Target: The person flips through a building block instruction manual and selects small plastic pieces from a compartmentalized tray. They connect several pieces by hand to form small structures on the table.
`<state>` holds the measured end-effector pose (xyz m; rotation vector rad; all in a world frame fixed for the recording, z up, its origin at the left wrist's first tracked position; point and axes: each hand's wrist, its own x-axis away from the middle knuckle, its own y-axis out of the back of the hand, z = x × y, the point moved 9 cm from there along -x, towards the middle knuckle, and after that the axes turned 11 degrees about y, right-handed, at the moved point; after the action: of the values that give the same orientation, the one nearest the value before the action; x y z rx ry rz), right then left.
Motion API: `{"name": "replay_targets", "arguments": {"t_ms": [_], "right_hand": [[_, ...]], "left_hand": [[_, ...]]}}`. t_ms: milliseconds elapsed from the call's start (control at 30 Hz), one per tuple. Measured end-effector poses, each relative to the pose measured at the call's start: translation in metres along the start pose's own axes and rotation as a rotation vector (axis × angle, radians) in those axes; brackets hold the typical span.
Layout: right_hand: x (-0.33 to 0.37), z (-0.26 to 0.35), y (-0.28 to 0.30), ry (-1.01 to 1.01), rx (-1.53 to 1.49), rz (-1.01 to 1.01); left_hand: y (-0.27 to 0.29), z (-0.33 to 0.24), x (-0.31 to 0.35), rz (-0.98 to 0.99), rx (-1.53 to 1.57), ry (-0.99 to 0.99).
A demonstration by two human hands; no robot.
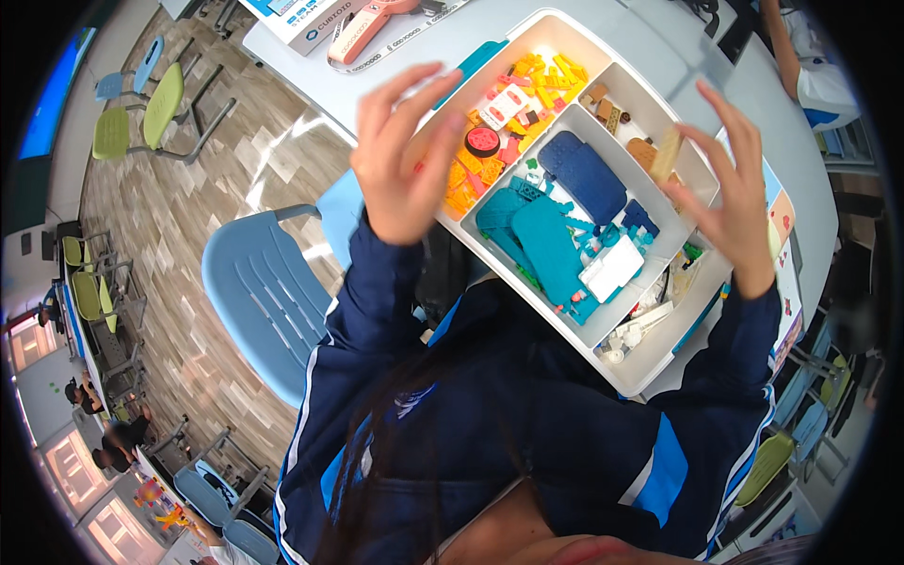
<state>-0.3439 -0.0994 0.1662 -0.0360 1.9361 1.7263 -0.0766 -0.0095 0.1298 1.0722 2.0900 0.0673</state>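
A white divided storage box full of toy building bricks lies in front of me. Over its upper left corner, my left hand is raised with fingers spread and nothing seen in it, slightly blurred. My right hand pinches a pale beige building brick between thumb and finger above the right compartment. Below it lie brown bricks. Yellow and orange bricks fill the left compartment, along with a red-and-black wheel. The middle one holds teal plates, dark blue plates and a white piece.
The box rests on a light table. A carton and a pink strap lie at the back left. A blue chair stands to my left. Another person's arm shows at the far right.
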Motion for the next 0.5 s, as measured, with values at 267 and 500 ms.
{"name": "replay_targets", "arguments": {"t_ms": [267, 500], "right_hand": [[-0.044, 0.102, -0.022, 0.268, -0.221, -0.009], [-0.071, 0.031, -0.055, 0.070, -0.380, 0.105]], "left_hand": [[-0.074, -0.027, 0.087, 0.727, 0.787, 0.681], [-0.069, -0.010, 0.089, 0.610, 0.634, 0.477]]}}
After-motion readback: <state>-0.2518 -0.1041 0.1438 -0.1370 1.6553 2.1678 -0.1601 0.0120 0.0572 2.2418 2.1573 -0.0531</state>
